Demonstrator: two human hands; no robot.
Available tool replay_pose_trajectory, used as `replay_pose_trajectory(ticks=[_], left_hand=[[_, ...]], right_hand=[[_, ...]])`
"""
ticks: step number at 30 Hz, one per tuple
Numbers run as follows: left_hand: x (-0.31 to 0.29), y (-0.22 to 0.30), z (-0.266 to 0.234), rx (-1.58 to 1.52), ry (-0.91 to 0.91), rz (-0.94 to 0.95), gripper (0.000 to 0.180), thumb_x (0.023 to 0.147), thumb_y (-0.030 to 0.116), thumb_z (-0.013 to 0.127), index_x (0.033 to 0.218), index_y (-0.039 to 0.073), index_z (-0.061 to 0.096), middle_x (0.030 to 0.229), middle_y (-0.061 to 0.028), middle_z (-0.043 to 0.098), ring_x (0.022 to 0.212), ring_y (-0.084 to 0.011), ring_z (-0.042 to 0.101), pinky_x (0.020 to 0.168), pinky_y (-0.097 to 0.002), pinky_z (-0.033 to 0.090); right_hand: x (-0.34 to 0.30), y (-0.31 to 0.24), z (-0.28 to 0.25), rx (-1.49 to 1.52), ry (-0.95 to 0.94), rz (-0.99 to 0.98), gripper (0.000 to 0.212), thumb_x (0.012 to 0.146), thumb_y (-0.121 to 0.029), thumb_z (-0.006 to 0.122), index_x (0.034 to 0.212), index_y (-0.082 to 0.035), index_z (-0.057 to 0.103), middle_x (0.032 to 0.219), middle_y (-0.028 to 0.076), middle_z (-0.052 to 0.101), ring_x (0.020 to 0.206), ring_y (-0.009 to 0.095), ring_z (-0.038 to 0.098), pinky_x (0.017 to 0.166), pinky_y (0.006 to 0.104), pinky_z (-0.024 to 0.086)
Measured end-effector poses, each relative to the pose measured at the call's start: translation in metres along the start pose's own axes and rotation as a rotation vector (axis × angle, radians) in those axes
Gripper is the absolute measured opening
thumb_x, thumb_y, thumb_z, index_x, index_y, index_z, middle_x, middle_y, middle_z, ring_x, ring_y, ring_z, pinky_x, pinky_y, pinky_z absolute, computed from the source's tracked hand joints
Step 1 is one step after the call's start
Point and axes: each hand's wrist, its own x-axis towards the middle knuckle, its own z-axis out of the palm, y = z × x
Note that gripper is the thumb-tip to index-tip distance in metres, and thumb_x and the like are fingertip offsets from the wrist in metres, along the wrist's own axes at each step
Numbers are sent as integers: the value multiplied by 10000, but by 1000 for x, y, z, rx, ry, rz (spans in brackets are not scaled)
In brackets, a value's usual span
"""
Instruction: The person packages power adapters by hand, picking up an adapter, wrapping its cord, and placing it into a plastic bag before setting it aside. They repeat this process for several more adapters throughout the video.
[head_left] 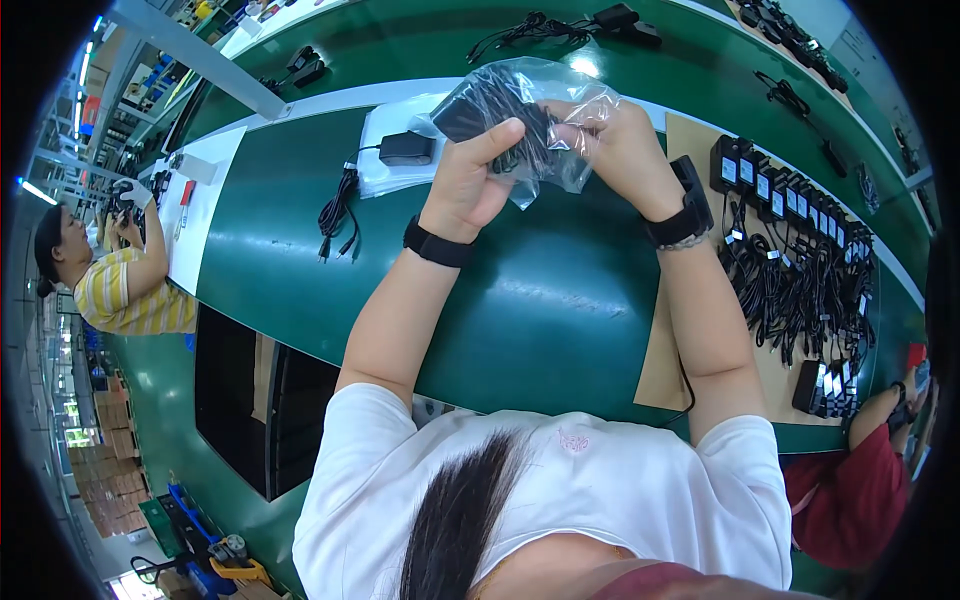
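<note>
A clear plastic bag (575,85) with a black power adapter and its coiled cable (500,110) in it is held up over the green table. My left hand (472,180) grips its near left side, the thumb lying over the bundle. At the right side my right hand (632,150) is closed on the plastic, its fingertips partly behind the film. Left of the bag, another black power adapter (405,149) rests on a stack of flat clear bags (385,182). Its cable (338,212) trails onto the table.
Rows of black adapters (785,185) with bundled cables lie on brown cardboard (655,345) to the right. Beyond the table's pale edge, a green surface carries more adapters (615,20). A person in yellow stripes (135,285) works at the left; a red sleeve (850,490) shows at the right.
</note>
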Motion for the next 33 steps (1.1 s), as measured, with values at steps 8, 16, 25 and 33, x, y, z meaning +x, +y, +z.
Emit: replay_pose_trajectory(ticks=[8,16,25,33], left_hand=[[1,-6,0,96,71,-62,232,776,20,583,1005,-6,560,933,-112,623,834,-215,615,775,-346,503],[12,3,-28,-254,191,-5,164,793,35,543,950,-13,554,877,-117,622,806,-234,613,756,-373,503],[9,8,-23,-250,196,9,139,791,62,578,899,-24,565,865,-129,617,811,-259,604,789,-382,490],[9,12,-11,-235,85,81,194,809,75,566,951,-57,548,935,-157,602,883,-279,581,854,-433,455]], right_hand=[[-1,14,6,-178,94,191,359,620,-201,759,878,-39,569,680,101,540,593,200,505,562,283,423],[1,5,19,245,-50,353,303,783,-215,657,1013,-30,590,862,69,598,785,153,547,706,241,436],[-1,5,1,288,186,186,88,807,-78,609,819,9,620,795,25,593,733,86,528,677,199,411],[3,-2,-14,711,687,98,257,864,-145,567,1081,-12,534,917,77,589,844,136,538,754,250,440]])
